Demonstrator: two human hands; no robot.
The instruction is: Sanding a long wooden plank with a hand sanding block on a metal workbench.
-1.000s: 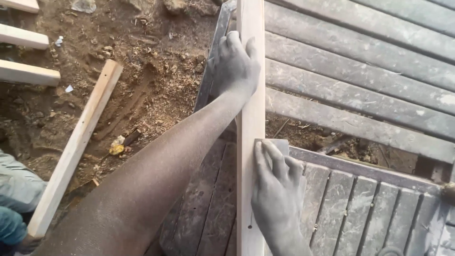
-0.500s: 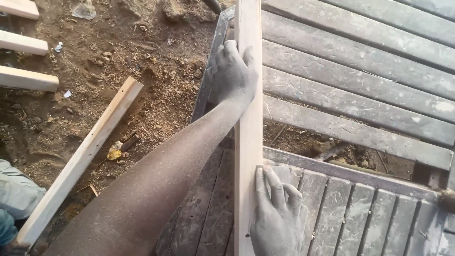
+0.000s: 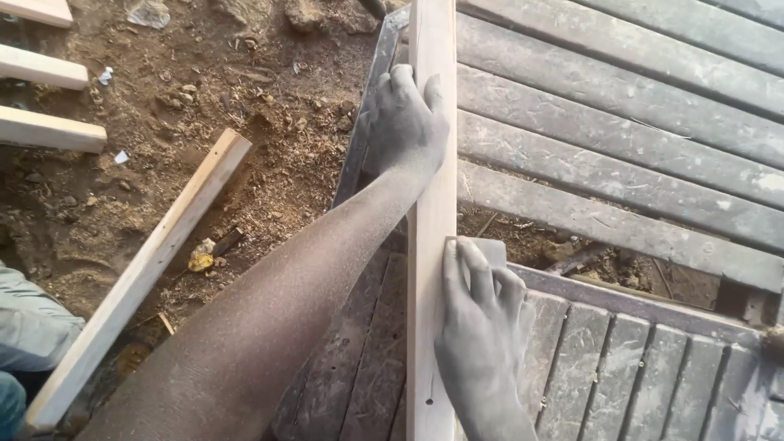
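Sawdust ground, left hand [image 3: 404,122] steadying pale plank [image 3: 430,204], right hand [image 3: 482,327] perhaps sanding

Left hand [image 3: 404,122] reaches far forward, arm outstretched; right hand [image 3: 482,327] lies nearer, fingers [image 3: 469,269] pressed flat.

2 hands: left [image 3: 404,122], right [image 3: 482,327]. 1 pale plank [image 3: 430,204] under them. 4 more pale planks on the dirt: 3 at top left [image 3: 49,131], 1 long diagonal one [image 3: 139,278]. 2 grey slatted pallets [image 3: 621,147], approx. 1 yellow scrap [image 3: 200,260].
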